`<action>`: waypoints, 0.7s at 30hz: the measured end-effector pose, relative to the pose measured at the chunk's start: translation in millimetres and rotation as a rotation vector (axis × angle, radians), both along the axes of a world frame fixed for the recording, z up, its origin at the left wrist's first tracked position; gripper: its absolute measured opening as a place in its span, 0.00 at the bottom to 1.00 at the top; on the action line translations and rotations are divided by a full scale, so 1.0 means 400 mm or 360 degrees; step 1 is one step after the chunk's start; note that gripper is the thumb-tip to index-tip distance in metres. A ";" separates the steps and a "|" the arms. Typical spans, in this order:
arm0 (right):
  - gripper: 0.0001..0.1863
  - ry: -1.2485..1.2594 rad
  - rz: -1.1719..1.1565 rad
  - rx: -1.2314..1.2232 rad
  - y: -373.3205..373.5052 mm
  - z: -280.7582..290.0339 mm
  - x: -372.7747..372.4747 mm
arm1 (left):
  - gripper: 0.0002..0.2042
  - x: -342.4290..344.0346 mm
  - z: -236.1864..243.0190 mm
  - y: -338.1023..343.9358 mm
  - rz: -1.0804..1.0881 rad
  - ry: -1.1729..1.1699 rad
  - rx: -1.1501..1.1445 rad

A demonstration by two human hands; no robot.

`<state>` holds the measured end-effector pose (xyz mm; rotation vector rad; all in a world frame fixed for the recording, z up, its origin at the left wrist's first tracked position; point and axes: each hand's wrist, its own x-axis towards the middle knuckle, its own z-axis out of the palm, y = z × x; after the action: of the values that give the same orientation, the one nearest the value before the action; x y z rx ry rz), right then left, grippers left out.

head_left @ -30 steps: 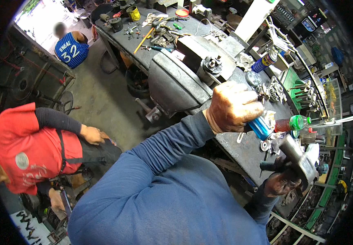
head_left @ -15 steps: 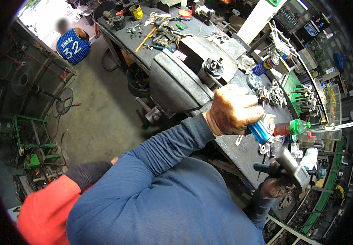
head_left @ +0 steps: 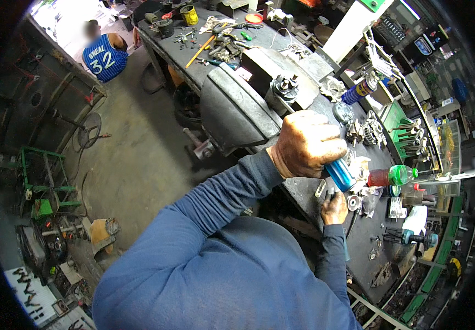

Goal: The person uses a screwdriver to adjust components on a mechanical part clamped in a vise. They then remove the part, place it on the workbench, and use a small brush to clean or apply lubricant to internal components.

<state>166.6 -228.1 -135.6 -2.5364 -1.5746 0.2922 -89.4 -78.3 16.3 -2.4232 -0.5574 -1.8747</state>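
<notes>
In the head view, gripping a blue cylinder [head_left: 342,175] in the closed left hand [head_left: 310,140], holding it over the bench [head_left: 304,192] near the front edge. Holding the right hand [head_left: 335,209] just below the cylinder's lower end, with fingers partly bent; not being able to tell whether pinching anything. Seeing a vise [head_left: 237,113] jutting past the bench edge, left of the left hand, and a wide stretch of floor [head_left: 127,148] giving room between vise and left wall [head_left: 20,102]. Finding tighter room rightward: seeing a metal ring [head_left: 353,202] lying beside the right hand, a red bottle [head_left: 379,177] lying beyond the cylinder, and a teal tool [head_left: 408,236] lying toward the bench's right edge.
</notes>
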 end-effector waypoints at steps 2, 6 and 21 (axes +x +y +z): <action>0.26 -0.0315 0.0162 0.0153 -0.003 -0.158 0.093 | 0.12 0.009 0.006 -0.001 -0.0008 -0.0045 0.0013; 0.27 -0.0238 0.0119 -0.0213 0.092 -0.070 0.122 | 0.13 -0.004 0.006 -0.001 -0.0081 0.0061 -0.0032; 0.20 -0.0062 0.0740 0.0559 0.133 0.677 -0.409 | 0.14 0.009 -0.015 0.024 -0.0270 -0.0471 -0.0251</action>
<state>2.9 -175.1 135.3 -1.9122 -2.0130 0.0071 -85.9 -68.7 10.4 -2.3650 -0.5451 -2.3686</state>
